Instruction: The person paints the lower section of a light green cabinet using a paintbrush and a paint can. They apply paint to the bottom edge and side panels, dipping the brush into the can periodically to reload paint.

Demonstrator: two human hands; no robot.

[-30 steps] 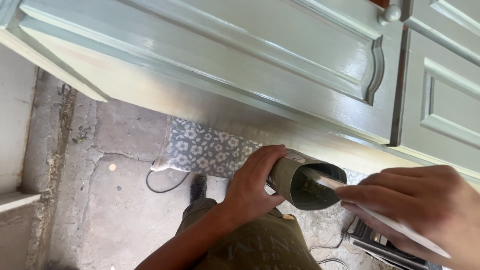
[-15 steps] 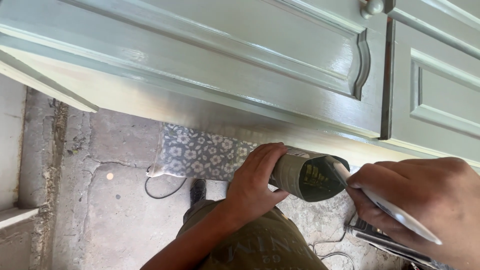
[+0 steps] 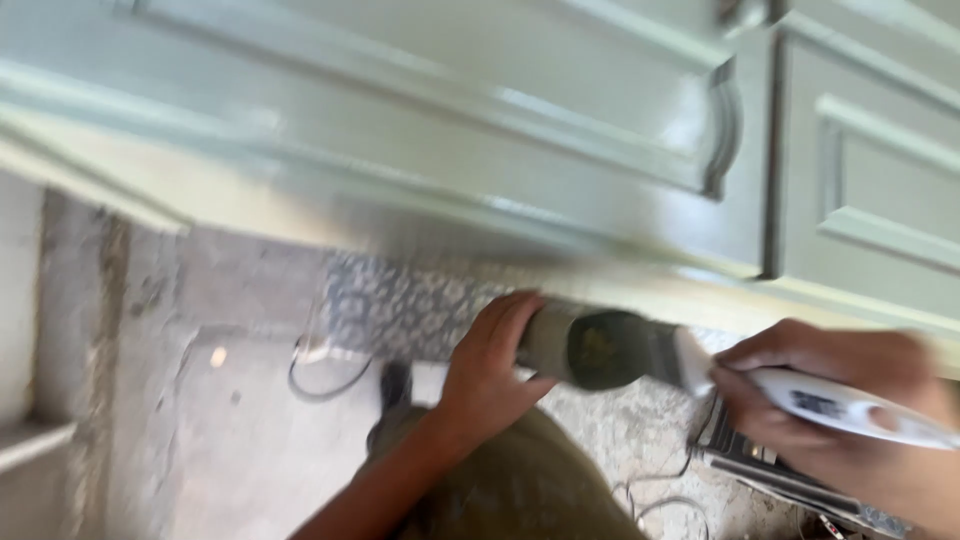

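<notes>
Below the cabinet's edge [image 3: 400, 215], hands grip paint can [image 3: 585, 348] and brush [image 3: 800, 395].

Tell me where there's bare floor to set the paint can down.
Bare concrete floor lies left of the left hand holding the can, past the looped cable. It is crowded under the right hand with the brush: a dark grille-like object and wires.

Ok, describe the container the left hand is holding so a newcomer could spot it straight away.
Start at the large pale green panelled cabinet doors across the top. Just below their lower edge, at centre, the left hand wraps a small round container of green paint. Its dark open mouth, met by the white-handled paintbrush in the right hand, sets it apart.
</notes>
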